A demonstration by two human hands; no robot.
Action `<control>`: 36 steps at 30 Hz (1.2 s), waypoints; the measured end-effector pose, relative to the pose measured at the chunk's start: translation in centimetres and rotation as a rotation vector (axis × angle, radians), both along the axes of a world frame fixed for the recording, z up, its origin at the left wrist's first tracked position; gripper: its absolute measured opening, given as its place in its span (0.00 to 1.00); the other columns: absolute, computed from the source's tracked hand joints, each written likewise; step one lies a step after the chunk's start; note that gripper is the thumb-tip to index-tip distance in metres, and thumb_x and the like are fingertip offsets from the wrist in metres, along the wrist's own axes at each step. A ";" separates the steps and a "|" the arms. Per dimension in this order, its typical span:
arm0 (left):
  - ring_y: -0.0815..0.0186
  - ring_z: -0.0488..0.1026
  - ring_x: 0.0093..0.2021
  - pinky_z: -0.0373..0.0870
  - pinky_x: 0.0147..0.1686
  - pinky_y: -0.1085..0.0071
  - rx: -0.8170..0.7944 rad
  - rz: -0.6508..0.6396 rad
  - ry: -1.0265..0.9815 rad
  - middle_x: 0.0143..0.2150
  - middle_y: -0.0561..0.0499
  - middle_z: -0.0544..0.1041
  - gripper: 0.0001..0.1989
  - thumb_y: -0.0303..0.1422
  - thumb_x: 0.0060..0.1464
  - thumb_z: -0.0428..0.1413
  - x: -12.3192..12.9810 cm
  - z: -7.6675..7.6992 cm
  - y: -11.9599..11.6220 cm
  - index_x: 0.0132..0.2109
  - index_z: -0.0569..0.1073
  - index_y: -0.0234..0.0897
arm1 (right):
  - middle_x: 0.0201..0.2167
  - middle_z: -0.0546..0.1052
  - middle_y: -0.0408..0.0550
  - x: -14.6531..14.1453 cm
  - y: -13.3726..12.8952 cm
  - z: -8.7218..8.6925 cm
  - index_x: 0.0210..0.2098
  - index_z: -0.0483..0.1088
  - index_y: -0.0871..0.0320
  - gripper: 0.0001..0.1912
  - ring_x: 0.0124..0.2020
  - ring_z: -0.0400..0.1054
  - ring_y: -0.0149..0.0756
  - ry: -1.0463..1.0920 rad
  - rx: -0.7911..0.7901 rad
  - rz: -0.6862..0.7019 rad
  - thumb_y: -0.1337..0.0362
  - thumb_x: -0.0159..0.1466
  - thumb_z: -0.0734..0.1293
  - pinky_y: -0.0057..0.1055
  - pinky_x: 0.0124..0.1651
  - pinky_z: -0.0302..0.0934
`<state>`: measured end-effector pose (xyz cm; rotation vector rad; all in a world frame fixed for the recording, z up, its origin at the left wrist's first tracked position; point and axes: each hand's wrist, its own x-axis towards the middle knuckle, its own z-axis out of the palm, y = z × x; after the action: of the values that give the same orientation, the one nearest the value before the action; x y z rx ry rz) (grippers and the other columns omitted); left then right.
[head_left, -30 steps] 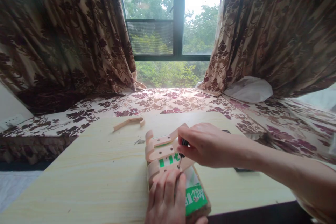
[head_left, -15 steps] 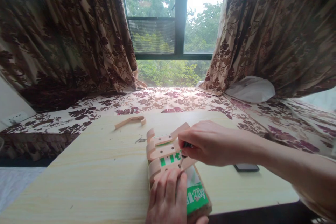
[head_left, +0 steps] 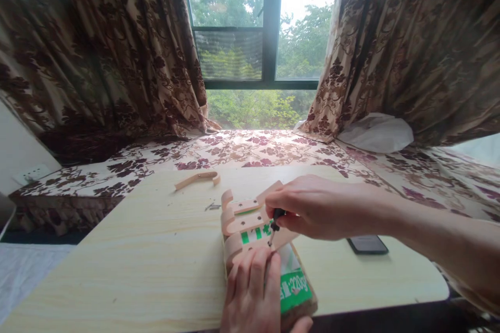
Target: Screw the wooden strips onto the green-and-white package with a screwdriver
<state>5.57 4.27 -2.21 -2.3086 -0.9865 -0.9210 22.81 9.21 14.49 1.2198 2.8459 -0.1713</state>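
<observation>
My right hand (head_left: pixel 312 208) is closed round the dark handle of a screwdriver (head_left: pixel 278 214). The tool's thin shaft points down at a screw in the nearest curved wooden piece (head_left: pixel 234 247). My left hand (head_left: pixel 253 291) lies with its fingers stretched over that piece and a block wrapped in green and white packaging (head_left: pixel 297 291). Two more hook-shaped wooden pieces, the middle one (head_left: pixel 230 221) and the farthest (head_left: pixel 240 205), rest across the block with dark screws in them.
Another curved wooden piece (head_left: pixel 199 178) lies at the table's far left, with several loose screws (head_left: pixel 213 207) nearer. A dark phone (head_left: pixel 367 244) lies right of the block, under my right forearm. Behind the pale table (head_left: pixel 148 250) is a flowered cloth ledge (head_left: pixel 250 148).
The view has shifted slightly, moving the table items a little rightward. My right hand has tilted a little, showing more of the screwdriver's handle. My left hand keeps its place on the block.
</observation>
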 end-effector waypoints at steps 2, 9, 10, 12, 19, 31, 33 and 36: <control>0.57 0.64 0.51 0.58 0.49 0.64 0.017 -0.007 0.008 0.49 0.45 0.72 0.32 0.57 0.49 0.51 -0.1 0.1 0.1 0.48 0.71 0.34 | 0.31 0.76 0.47 0.1 0.1 -0.8 0.39 0.69 0.58 0.09 0.31 0.65 0.32 0.048 0.017 -0.024 0.67 0.62 0.60 0.26 0.30 0.50; 0.58 0.64 0.51 0.59 0.49 0.63 0.022 0.007 -0.126 0.48 0.45 0.72 0.30 0.56 0.49 0.50 0.8 -0.9 0.2 0.47 0.70 0.36 | 0.26 0.75 0.47 -0.1 -0.2 -1.5 0.36 0.70 0.58 0.12 0.27 0.66 0.33 0.039 0.111 -0.176 0.58 0.63 0.60 0.27 0.27 0.48; 0.57 0.65 0.50 0.59 0.50 0.61 0.036 0.020 -0.196 0.47 0.45 0.72 0.29 0.56 0.49 0.49 1.1 -1.2 0.2 0.46 0.70 0.36 | 0.26 0.75 0.46 0.0 -0.3 -1.2 0.39 0.70 0.58 0.12 0.26 0.65 0.33 0.034 0.103 -0.164 0.58 0.62 0.61 0.27 0.27 0.48; 0.56 0.65 0.50 0.59 0.50 0.60 0.036 0.031 -0.251 0.47 0.44 0.72 0.29 0.56 0.49 0.49 1.5 -1.6 0.1 0.46 0.69 0.36 | 0.27 0.75 0.45 0.1 -0.4 -0.4 0.43 0.69 0.56 0.13 0.25 0.64 0.32 0.037 0.078 -0.116 0.59 0.60 0.62 0.27 0.27 0.48; 0.56 0.65 0.50 0.58 0.50 0.60 0.040 0.043 -0.225 0.47 0.43 0.72 0.29 0.55 0.55 0.43 1.9 -2.2 0.3 0.44 0.70 0.34 | 0.32 0.77 0.48 0.2 -0.2 -0.3 0.36 0.71 0.58 0.09 0.34 0.67 0.33 0.059 0.039 0.039 0.68 0.62 0.60 0.26 0.33 0.51; 0.57 0.66 0.50 0.62 0.48 0.64 0.012 0.006 -0.039 0.48 0.44 0.72 0.30 0.54 0.50 0.52 0.3 -0.4 0.0 0.49 0.70 0.35 | 0.22 0.74 0.46 1.8 -0.1 -0.4 0.26 0.72 0.58 0.06 0.25 0.66 0.33 -0.154 0.021 -0.085 0.66 0.57 0.64 0.28 0.26 0.46; 0.57 0.67 0.49 0.60 0.51 0.62 0.051 0.022 -0.224 0.45 0.44 0.73 0.30 0.56 0.54 0.44 1.1 -1.5 0.1 0.46 0.71 0.34 | 0.25 0.74 0.45 2.9 -0.4 -0.8 0.29 0.70 0.57 0.07 0.28 0.66 0.33 -0.040 0.089 -0.157 0.69 0.59 0.61 0.28 0.29 0.49; 0.60 0.67 0.47 0.57 0.55 0.64 0.110 0.090 -0.342 0.40 0.49 0.75 0.16 0.43 0.59 0.47 2.1 -2.9 0.3 0.43 0.72 0.38 | 0.25 0.72 0.43 4.4 -0.9 -2.7 0.31 0.67 0.57 0.05 0.25 0.62 0.30 0.163 0.160 -0.224 0.70 0.60 0.60 0.26 0.28 0.50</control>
<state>7.63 4.59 -5.09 -2.0381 -1.1333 -1.3262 27.21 8.26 11.80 1.6288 2.8995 -0.0516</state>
